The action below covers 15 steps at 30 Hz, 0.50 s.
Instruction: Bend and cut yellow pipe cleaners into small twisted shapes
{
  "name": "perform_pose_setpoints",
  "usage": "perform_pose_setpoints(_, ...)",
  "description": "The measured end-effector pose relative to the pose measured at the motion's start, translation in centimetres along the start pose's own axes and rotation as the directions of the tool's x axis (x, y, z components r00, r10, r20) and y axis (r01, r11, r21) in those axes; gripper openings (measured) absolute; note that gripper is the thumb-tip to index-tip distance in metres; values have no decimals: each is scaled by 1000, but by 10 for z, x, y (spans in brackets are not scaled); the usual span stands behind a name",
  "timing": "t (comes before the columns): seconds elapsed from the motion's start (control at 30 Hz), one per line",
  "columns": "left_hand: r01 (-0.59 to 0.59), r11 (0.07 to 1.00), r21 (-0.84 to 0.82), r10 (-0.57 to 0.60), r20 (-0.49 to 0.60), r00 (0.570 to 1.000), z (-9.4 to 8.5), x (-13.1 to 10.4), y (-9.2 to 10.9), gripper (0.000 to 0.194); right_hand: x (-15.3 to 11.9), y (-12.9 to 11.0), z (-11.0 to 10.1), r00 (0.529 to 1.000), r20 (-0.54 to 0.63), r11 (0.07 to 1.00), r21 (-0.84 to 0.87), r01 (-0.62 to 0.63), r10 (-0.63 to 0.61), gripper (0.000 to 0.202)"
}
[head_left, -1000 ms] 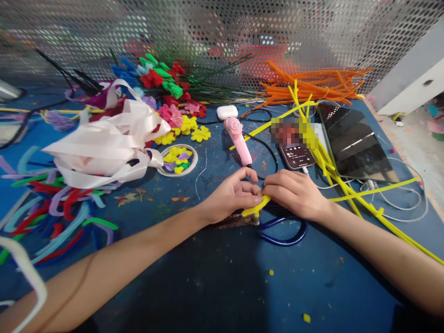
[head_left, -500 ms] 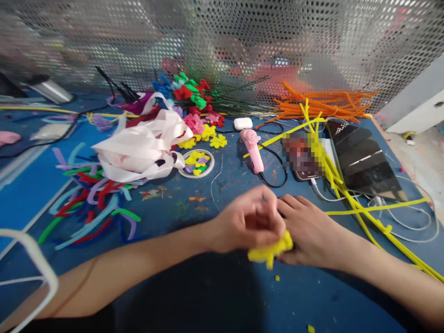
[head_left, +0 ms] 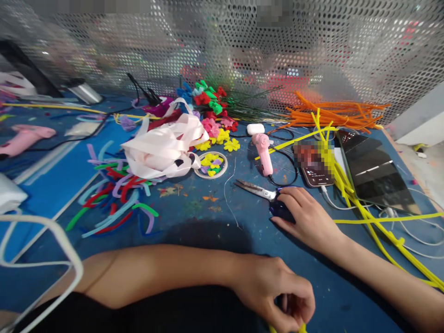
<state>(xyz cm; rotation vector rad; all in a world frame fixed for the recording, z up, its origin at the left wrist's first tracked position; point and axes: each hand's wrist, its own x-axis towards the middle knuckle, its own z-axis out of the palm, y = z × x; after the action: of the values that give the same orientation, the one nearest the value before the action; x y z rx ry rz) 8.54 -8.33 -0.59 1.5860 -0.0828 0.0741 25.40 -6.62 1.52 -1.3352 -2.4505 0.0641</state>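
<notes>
My left hand (head_left: 277, 291) is low at the bottom edge, its fingers pinched on a yellow pipe-cleaner piece (head_left: 303, 328). Most of that piece is hidden by the hand or cut off by the frame. Further up, my right hand (head_left: 308, 217) is closed over the dark blue handles of a pair of scissors (head_left: 258, 189). The scissors lie flat on the table with their blades pointing left. Long yellow pipe cleaners (head_left: 378, 222) stretch along the right, beside my right forearm.
A pink glue gun (head_left: 265, 159) and a phone (head_left: 314, 171) sit behind the scissors. Orange pipe cleaners (head_left: 333, 115) and a dark tablet (head_left: 376, 171) are at the back right. White ribbon (head_left: 156, 150), cut pipe-cleaner pieces (head_left: 121, 199) and a ring of small flowers (head_left: 211, 178) lie left.
My left hand has moved down and right, carrying the yellow piece to the frame's bottom edge. My right hand has come away from it and now holds the scissors. The view has shifted left.
</notes>
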Motion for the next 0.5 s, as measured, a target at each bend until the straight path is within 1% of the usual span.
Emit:
perform_pose_setpoints(0.07, -25, 999, 32, 25, 6, 1000, 2, 0, -3, 10, 3, -6, 5, 988, -63, 989, -52, 139, -142, 19)
perform_pose_setpoints(0.1, -38, 999, 38, 38, 7, 999, 3, 0, -5, 10, 5, -11, 7, 973, -65, 973, -72, 219, -223, 16)
perform_pose_setpoints(0.17, -62, 997, 39, 61, 14, 998, 4, 0, -8, 9, 10, -24, 12, 933, -24, 930, -83, 357, -360, 20)
perform_pose_setpoints(0.2, -76, 997, 35, 75, 22, 997, 5, 1, -9, 9, 13, -31, 15, 915, 4, 912, -80, 403, -404, 23)
perform_pose_setpoints(0.27, -98, 994, 41, 96, 44, 994, 5, 1, -11, 8, 21, -43, 22, 894, 41, 890, -86, 449, -447, 28)
perform_pose_setpoints(0.33, -105, 992, 65, 100, 65, 993, 5, 2, -13, 7, 29, -51, 30, 886, 57, 880, -102, 463, -460, 28)
perform_pose_setpoints(0.43, -122, 987, 101, 114, 83, 990, 5, 3, -15, 6, 38, -56, 38, 877, 70, 868, -124, 481, -475, 22)
perform_pose_setpoints(0.5, -164, 979, 119, 154, 88, 984, 4, 2, -15, 5, 41, -57, 40, 871, 77, 860, -137, 491, -485, 22)
